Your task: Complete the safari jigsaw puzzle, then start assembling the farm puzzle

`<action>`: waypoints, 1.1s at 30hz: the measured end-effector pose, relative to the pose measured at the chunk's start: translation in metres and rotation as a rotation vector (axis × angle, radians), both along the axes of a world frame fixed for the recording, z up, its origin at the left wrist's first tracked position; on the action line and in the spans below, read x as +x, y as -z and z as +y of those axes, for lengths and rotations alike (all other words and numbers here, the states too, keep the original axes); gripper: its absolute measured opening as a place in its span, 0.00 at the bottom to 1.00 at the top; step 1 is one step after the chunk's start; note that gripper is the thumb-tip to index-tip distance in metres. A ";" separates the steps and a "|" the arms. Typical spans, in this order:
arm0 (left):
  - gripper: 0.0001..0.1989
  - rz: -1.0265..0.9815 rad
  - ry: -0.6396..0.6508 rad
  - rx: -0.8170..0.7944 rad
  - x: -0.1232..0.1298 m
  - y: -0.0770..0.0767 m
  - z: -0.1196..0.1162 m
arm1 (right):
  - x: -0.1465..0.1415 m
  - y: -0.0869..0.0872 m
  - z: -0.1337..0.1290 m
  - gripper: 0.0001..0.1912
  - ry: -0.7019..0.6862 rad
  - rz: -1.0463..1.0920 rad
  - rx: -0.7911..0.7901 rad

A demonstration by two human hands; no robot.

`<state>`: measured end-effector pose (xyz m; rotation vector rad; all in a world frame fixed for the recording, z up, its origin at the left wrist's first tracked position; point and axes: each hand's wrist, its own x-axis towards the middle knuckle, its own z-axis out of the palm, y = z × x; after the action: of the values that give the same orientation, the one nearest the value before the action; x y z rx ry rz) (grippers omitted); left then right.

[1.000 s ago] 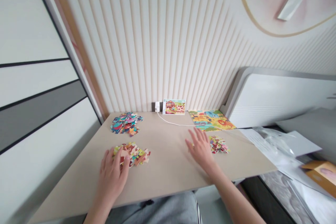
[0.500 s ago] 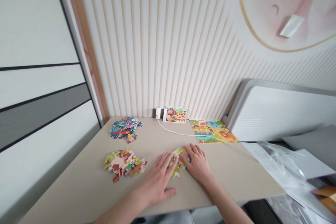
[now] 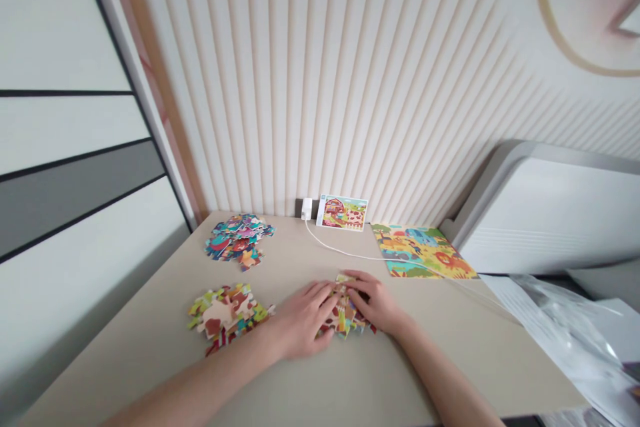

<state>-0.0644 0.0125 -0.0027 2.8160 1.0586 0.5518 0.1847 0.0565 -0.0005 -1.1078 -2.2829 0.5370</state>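
Puzzle pieces [image 3: 344, 317] lie in a small heap between my two hands on the beige table. My left hand [image 3: 306, 320] rests against the heap's left side, its fingers over the pieces and its thumb bent in at the near edge. From the right, my right hand [image 3: 373, 300] curves over the far and right side of the same heap, fingertips close to those of my left hand. Whether either hand grips a single piece is hidden. Left of my left hand lies a second pile of green, cream and red pieces [image 3: 225, 317].
A blue and purple puzzle pile [image 3: 237, 238] sits at the back left. A farm picture card [image 3: 343, 213] leans on the wall by a white charger [image 3: 307, 209], whose cable crosses an animal picture [image 3: 423, 250]. Plastic wrap [image 3: 565, 313] lies at the right.
Both hands have drawn closer together around the middle heap, and my left thumb has moved in to it. More red and brown pieces show there. The camera view has shifted.
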 end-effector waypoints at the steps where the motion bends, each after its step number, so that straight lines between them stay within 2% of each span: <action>1: 0.29 0.002 -0.013 -0.004 -0.002 -0.003 0.001 | 0.000 0.001 -0.002 0.18 0.060 0.007 -0.013; 4: 0.25 0.002 -0.062 -0.009 -0.006 -0.007 0.004 | 0.008 0.001 -0.005 0.16 0.175 0.018 -0.038; 8: 0.28 -0.001 -0.023 0.018 -0.012 -0.003 0.005 | 0.038 -0.006 0.000 0.18 0.161 0.029 -0.108; 11: 0.27 0.009 0.000 0.025 -0.014 -0.001 0.003 | 0.057 -0.012 0.003 0.25 0.122 0.021 -0.186; 14: 0.28 0.019 -0.029 0.015 -0.014 0.001 0.003 | 0.056 -0.013 0.003 0.27 0.073 0.005 -0.243; 17: 0.30 0.004 -0.071 0.001 -0.015 0.004 0.003 | 0.042 -0.009 0.002 0.22 0.131 0.042 -0.224; 22: 0.23 -0.047 -0.076 -0.022 -0.017 0.006 0.002 | 0.035 0.002 0.006 0.20 0.173 0.108 -0.178; 28: 0.22 0.003 -0.029 0.028 -0.017 0.004 0.004 | 0.057 0.006 0.012 0.27 0.175 0.209 -0.381; 33: 0.21 0.030 0.026 0.073 -0.018 0.006 0.005 | 0.067 0.006 0.013 0.28 0.181 0.337 -0.500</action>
<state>-0.0824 0.0176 -0.0090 2.9049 1.0265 0.5587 0.2516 0.0699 -0.0067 -1.3173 -1.7794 1.1648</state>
